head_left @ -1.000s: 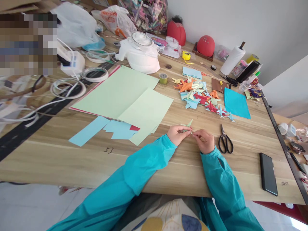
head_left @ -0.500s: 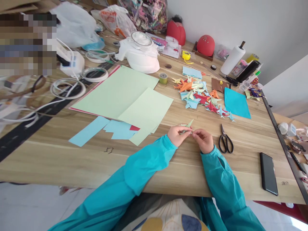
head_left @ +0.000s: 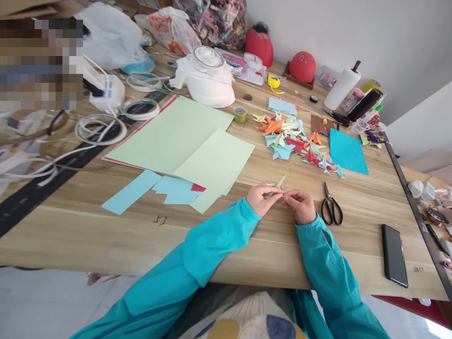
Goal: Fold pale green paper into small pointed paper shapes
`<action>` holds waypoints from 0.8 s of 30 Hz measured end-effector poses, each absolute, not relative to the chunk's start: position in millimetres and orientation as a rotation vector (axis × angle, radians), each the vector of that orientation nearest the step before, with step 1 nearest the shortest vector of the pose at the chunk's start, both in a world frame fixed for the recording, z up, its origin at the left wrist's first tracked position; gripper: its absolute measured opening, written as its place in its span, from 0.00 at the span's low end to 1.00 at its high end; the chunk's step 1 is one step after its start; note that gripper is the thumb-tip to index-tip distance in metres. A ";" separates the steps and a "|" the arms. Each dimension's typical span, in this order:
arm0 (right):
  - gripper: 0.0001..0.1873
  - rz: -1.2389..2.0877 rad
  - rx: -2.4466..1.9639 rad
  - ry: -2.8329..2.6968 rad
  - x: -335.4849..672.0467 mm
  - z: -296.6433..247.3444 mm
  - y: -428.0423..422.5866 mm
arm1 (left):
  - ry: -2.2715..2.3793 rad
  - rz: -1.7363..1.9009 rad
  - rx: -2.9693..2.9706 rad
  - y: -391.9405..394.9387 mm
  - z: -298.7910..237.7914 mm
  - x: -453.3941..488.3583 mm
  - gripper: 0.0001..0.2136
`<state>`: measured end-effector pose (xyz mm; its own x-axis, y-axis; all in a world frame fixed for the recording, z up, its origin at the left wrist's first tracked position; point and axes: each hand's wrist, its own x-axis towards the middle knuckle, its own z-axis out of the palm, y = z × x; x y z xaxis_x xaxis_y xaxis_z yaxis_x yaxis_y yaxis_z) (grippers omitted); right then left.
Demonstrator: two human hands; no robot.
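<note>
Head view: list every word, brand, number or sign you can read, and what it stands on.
No text reads clearly.
Bag: orange print, too blurred.
Pink packet: print too small.
Table: dark handwritten marks, not legible.
Purple wrapper: print too small.

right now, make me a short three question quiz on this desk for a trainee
1. Which hand is nearer the scissors?
2. True or false: the phone lies on the large pale green sheet.
3. What colour is the folded paper in the left hand?
A) red
B) pale green
C) orange

Key:
1. The right hand.
2. False; it lies on the wooden table, to the right of the scissors.
3. B
</note>
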<state>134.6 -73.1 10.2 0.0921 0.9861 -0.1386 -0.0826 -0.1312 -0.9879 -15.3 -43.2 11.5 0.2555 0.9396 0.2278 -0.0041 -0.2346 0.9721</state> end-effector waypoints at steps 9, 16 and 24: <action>0.12 1.288 -1.244 -1.007 135.5 2.7 -72.3 | 0.937 1.170 1.472 -44.3 8.6 -14.1 0.04; 0.11 1.288 -1.203 -1.032 134.9 4.5 -72.6 | 0.941 1.177 1.462 -44.8 10.6 -14.0 0.04; 0.10 1.205 -1.270 -1.103 133.8 14.1 -73.7 | 0.959 1.168 1.449 -44.9 10.7 -14.0 0.04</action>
<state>133.8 -73.7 14.1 0.0787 0.9951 -0.0603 -0.0278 -0.0583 -0.9979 -14.0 -44.9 10.7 0.2189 0.9586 0.1819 -0.0082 -0.1846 0.9828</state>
